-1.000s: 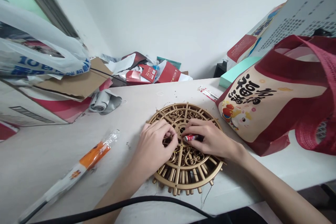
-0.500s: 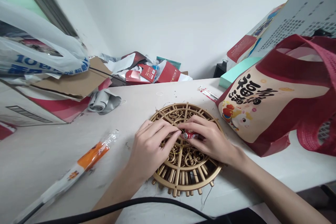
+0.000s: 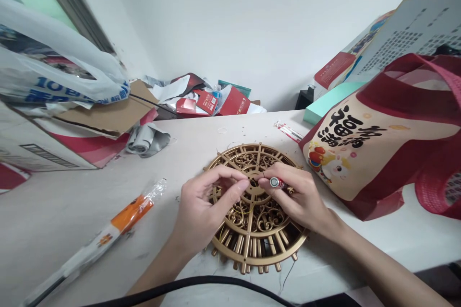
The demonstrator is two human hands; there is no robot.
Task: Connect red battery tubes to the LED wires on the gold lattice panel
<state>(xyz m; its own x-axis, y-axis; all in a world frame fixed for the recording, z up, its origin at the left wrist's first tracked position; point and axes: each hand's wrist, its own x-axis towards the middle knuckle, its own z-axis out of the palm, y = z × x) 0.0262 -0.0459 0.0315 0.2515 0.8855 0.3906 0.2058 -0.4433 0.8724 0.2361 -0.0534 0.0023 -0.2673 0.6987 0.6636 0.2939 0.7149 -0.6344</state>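
Note:
A round gold openwork frame (image 3: 248, 236) with scrolls, spokes and short rods around its rim lies flat on the table. Above its centre, my left hand (image 3: 209, 204) pinches thumb and forefinger together; what is between the tips is too small to make out. A small red cylinder with a silver end (image 3: 277, 183) is held in my right hand (image 3: 298, 196), its end pointing toward me. A short dark wire end (image 3: 262, 174) shows by the right fingertips. Below the left fingertips a thin yellow wire (image 3: 247, 211) curves over the scrollwork.
On the right stands a dark red gift bag (image 3: 374, 153). An orange-and-white plastic-wrapped stick (image 3: 133, 213) lies at left. Beyond it are a carton (image 3: 82, 141) and a white plastic bag (image 3: 72, 72). A black cable (image 3: 201, 280) crosses the near edge.
My hands have drawn slightly apart. The red cylinder has turned from pointing left to pointing its end toward me and moved right. The whole view has shifted a little.

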